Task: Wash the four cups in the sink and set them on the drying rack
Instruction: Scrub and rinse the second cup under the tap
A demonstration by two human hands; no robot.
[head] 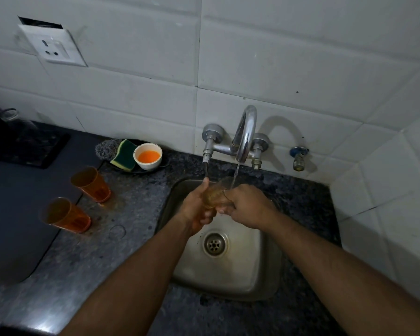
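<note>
Forearms: both reach in from 6 o'clock over the sink (228, 275).
Left hand (197, 209): fingers curled round the clear cup (215, 196), thumb up.
Right hand (246, 206): grips the same cup from the other side.
Cup: held above the basin, the tap (246, 132) pouring water into it.
Orange cups: one (91, 184) at 9 o'clock, another (66, 215) nearer, both on the counter (131, 202).
Bowl (148, 156): at 11 o'clock, orange liquid inside, sponge (125, 155) beside it.

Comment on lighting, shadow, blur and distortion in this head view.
Head view: dim overall, corners darkest; the curved chrome tap glints and casts a soft shadow on the white tiles; the tile lines bow from the wide lens; the clear amber cup between both hands is motion-blurred.
</note>
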